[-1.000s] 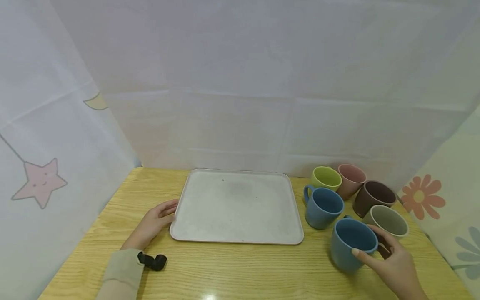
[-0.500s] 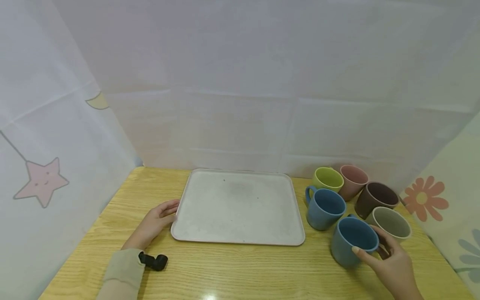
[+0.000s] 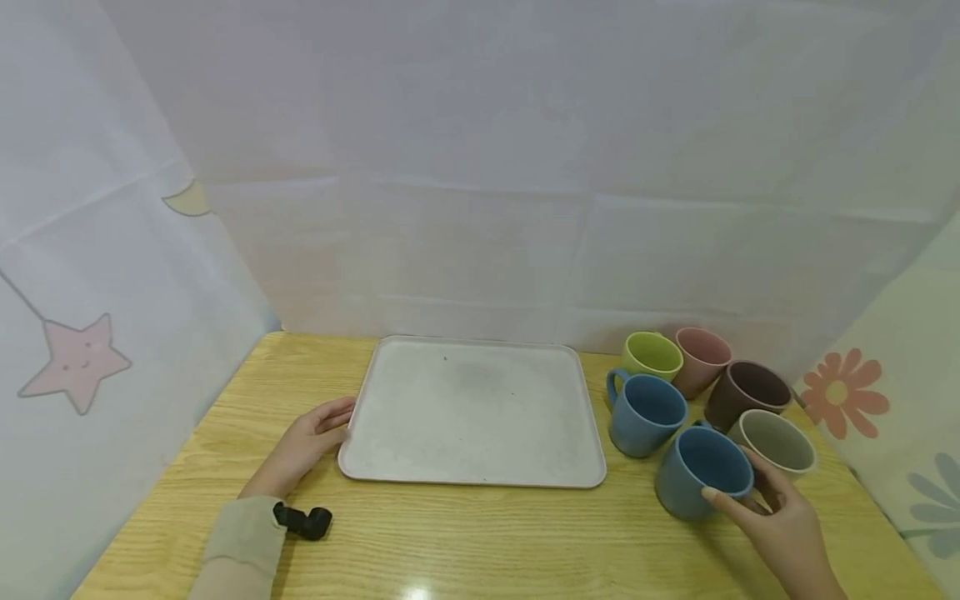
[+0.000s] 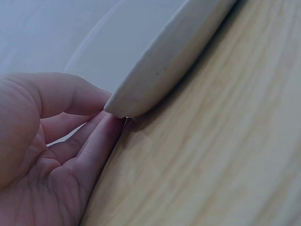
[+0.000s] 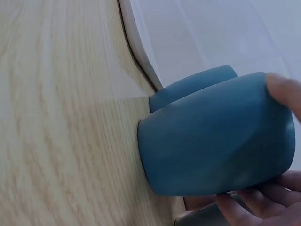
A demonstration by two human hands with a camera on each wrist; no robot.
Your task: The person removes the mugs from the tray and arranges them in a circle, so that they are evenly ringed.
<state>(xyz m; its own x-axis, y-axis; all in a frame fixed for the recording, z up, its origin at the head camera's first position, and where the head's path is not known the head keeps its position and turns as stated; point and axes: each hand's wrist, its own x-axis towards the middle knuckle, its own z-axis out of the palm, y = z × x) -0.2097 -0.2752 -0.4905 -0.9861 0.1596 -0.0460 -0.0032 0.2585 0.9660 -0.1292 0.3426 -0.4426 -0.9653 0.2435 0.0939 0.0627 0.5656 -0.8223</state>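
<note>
My right hand (image 3: 783,521) grips a blue mug (image 3: 686,487) at its right side, thumb on the near rim and fingers behind it. The right wrist view shows the mug (image 5: 216,136) upright, its base at or just above the wooden table; which one I cannot tell. Just beyond it stands a second blue mug (image 3: 645,425), its handle toward the tray. A grey-green mug (image 3: 780,442) is close behind my right fingers. At the left, my left hand (image 3: 303,446) pinches the edge of a pale rectangular tray (image 3: 480,417); in the left wrist view its fingertips meet the rim (image 4: 141,84).
Behind the blue mugs stand a lime green mug (image 3: 652,354), a pink mug (image 3: 701,362) and a dark brown mug (image 3: 746,396). The tray lies flat on the wooden table (image 3: 465,542). White cloth (image 3: 465,167) hangs behind and at both sides.
The blue mug in my right hand has shifted slightly away from me and a little left, nearer the second blue mug. My left hand and the tray have stayed in place.
</note>
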